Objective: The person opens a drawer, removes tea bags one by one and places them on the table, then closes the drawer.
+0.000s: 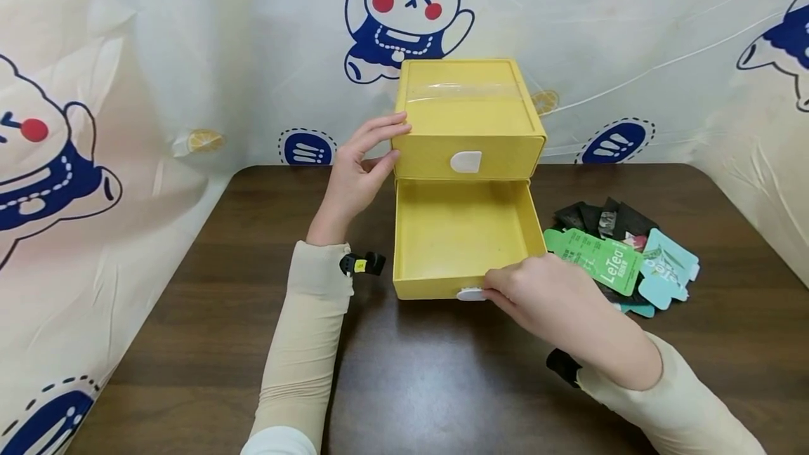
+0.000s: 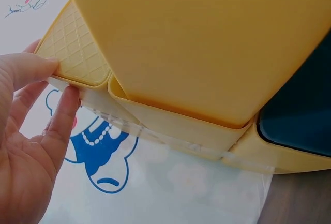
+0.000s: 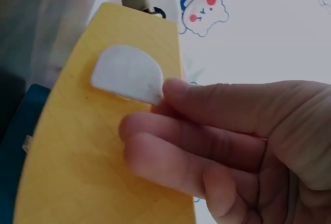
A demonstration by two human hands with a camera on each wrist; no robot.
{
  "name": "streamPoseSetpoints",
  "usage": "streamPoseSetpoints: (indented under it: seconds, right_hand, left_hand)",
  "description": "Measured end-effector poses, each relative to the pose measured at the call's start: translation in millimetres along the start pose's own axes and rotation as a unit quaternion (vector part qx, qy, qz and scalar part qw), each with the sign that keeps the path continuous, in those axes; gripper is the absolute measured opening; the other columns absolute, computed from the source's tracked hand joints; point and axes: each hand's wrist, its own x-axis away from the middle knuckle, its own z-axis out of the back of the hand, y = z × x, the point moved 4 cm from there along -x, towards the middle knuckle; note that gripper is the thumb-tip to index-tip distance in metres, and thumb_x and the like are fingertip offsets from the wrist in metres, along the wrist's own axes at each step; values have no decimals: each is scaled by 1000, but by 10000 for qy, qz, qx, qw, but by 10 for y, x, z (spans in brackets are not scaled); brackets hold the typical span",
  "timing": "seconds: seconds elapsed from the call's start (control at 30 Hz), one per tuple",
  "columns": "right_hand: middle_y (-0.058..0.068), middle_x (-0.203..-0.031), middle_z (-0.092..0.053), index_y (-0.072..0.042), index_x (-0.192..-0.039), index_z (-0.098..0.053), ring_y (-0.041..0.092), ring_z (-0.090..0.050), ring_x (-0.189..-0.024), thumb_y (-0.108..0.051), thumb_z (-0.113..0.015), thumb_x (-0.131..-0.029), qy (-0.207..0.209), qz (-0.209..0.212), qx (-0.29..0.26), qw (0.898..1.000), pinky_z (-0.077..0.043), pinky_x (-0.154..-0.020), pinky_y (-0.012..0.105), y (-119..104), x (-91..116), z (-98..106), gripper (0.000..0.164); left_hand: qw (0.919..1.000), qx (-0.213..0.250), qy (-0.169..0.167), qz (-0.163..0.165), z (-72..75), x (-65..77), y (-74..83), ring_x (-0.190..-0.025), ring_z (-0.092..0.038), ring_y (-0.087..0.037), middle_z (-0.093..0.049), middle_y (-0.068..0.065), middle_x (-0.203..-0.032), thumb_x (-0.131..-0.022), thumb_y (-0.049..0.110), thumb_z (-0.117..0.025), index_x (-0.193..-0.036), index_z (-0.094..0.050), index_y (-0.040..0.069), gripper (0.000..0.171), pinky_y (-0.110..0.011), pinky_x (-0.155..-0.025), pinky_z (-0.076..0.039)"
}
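Observation:
A yellow two-drawer storage box stands at the back of the table, its lower drawer pulled out toward me with the yellow floor showing. My left hand rests against the box's upper left side with fairly straight fingers. In the left wrist view, its thumb and a fingertip touch near the edge of a side panel with a diamond pattern. My right hand pinches the edge of the white handle on the lower drawer's front. The upper drawer is shut and has its own white handle.
To the right of the box lies a pile of black sachets, a green LeTea carton and light teal cartons. Behind the brown table hangs a white curtain printed with bears.

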Motion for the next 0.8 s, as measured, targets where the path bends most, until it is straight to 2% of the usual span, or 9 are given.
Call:
streamPoseSetpoints:
  seconds: [0.17,0.27,0.53,0.63,0.8]
  right_hand:
    - [-12,-54,-43,-19,-70,-57,10,-36,-45,-20,-73,-89,544,-98,444,9975,-28,-37,24,-35,-42,-22,25]
    - [-8,-54,-44,-17,-71,-56,15,-39,-44,-20,-73,-89,894,-182,548,9943,-29,-36,27,5,-89,-63,25]
    - [-2,-57,-50,-12,-78,-61,20,-50,-48,-15,-73,-89,1639,-108,374,9857,-36,-38,31,213,-271,-193,18]
    - [-1,-57,-51,-12,-80,-61,21,-49,-48,-14,-72,-90,1783,-204,256,9834,-36,-39,31,285,-343,-230,15]
    - [3,-66,-63,-10,-85,-64,20,-54,-54,-13,-70,-92,1904,-494,116,9804,-42,-43,33,417,-491,-297,10]
  left_hand:
    - [10000,-6,30,34,11,-10,8,-132,-55,-16,-58,-7,-142,-95,-2,-61,-126,-66,2,32,-31,-88,-60]
    - [10000,-1,17,85,8,-6,-4,-132,-54,-15,-58,-6,-142,-95,-1,-62,-126,-67,3,32,-30,-88,-60]
    - [10000,32,26,84,2,8,-1,-131,-55,-15,-58,-5,-142,-95,-2,-62,-126,-67,3,32,-30,-88,-60]
    - [9999,61,15,95,1,12,-4,-131,-55,-15,-58,-6,-142,-95,-2,-62,-126,-67,3,32,-29,-88,-60]
    - [10000,40,28,77,-4,11,-18,-130,-55,-15,-58,-5,-142,-95,-2,-62,-126,-67,4,33,-27,-87,-59]
